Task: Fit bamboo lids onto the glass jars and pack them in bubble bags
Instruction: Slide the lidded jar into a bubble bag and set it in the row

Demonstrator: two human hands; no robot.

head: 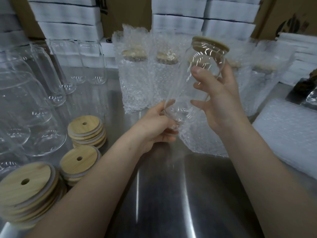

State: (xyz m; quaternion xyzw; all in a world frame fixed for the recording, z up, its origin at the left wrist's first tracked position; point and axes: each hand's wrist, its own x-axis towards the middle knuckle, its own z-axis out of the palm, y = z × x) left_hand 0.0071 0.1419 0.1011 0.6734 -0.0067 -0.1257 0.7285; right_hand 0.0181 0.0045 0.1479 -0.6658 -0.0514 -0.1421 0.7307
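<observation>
A clear glass jar (193, 79) with a bamboo lid (211, 44) on its mouth is tilted in mid-air, lid end up and to the right. My right hand (217, 98) holds its upper body, thumb in front and fingers behind. My left hand (157, 126) grips the jar's base. A bubble bag (204, 138) hangs under the jar's base, by my left hand. Whether the jar's base sits inside the bag cannot be told.
Several bagged jars (135, 78) with lids stand at the back. Bare glass jars (34, 103) crowd the left. Three stacks of bamboo lids (85, 129) sit at front left. Flat bubble bags (288, 134) lie right. White foam boxes (178, 23) are stacked behind on the steel table (171, 194).
</observation>
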